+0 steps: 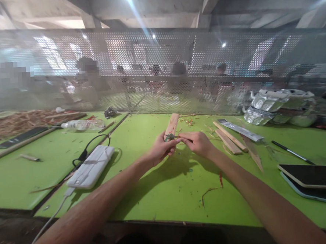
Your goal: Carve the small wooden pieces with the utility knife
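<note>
My left hand (pixel 160 151) is closed around a short flat piece of wood (pixel 172 126), which tilts up and away from me above the green table. Small reddish marks show on the wood's face. A small grey-green object (pixel 169 137) lies against the wood by my left thumb; its kind is too small to tell. My right hand (pixel 199 142) is closed in a pinch beside it, fingertips close to the left thumb. Something thin and dark seems to run from these fingers to the grey-green object, but the grip hides most of it.
A white power bank (pixel 91 167) with cables lies left, near a plastic bottle (pixel 83 125) and wood shavings (pixel 19 123). To the right are wooden strips (pixel 227 142), a metal ruler (pixel 239 129), a pen (pixel 292 151), a phone (pixel 312 174) and foil-wrapped bundles (pixel 269 106). A perforated screen (pixel 155 89) stands behind.
</note>
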### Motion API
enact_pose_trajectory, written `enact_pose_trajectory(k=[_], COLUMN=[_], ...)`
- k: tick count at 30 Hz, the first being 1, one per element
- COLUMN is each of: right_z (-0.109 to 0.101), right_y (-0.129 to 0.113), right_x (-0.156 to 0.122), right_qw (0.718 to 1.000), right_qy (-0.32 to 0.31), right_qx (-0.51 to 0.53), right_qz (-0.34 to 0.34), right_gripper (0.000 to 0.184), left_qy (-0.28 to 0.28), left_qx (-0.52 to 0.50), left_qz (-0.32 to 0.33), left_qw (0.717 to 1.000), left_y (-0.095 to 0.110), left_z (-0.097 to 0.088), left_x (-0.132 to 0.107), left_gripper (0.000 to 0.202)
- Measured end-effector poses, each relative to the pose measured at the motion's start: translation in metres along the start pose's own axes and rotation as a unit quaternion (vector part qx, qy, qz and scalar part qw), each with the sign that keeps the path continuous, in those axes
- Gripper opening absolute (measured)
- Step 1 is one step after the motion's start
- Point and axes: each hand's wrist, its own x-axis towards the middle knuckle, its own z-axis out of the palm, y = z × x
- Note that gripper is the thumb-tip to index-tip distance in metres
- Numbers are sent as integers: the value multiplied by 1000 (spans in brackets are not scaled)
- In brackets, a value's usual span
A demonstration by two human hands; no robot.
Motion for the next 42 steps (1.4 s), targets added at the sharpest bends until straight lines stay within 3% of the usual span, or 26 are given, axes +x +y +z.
enact_pose_trajectory(k=[7, 13, 18, 23, 26, 30, 33, 37, 42], right_z=[2, 13, 2, -13, -13, -7, 1, 12, 14], right_y=[2, 1, 33, 72, 75, 53, 27, 4, 1], right_x=[-3, -2, -5, -19, -19, -10, -5, -3, -6], right_qw=[998, 998, 992, 959, 952, 960, 976, 987, 995], right_qy=[-20, -11, -22, -2, 37, 105, 78, 45, 15], right_qx=[-66, -64, -40, -43, -33, 48, 118, 150, 99], right_qz=[-15, 0, 119, 279, 303, 254, 164, 34, 11], right_gripper=[27, 33, 38, 38, 49, 50, 45, 34, 31], left_qy=[-16, -22, -75, -179, -156, -61, -6, 19, 22], left_qx=[37, 45, 91, 121, 69, 15, 3, -1, 13], left_qz=[-11, -15, -63, -36, -25, -63, -61, -41, -31], left_qw=[999, 999, 991, 976, 985, 996, 998, 999, 999], left_y=[-5, -5, -6, -8, -11, -18, -18, -13, -11], left_z=[-7, -12, -2, 4, -6, -21, -21, -13, -12], left_x=[5, 7, -3, -10, -3, 11, 14, 10, 9], left_gripper=[28, 26, 25, 38, 37, 32, 31, 28, 29])
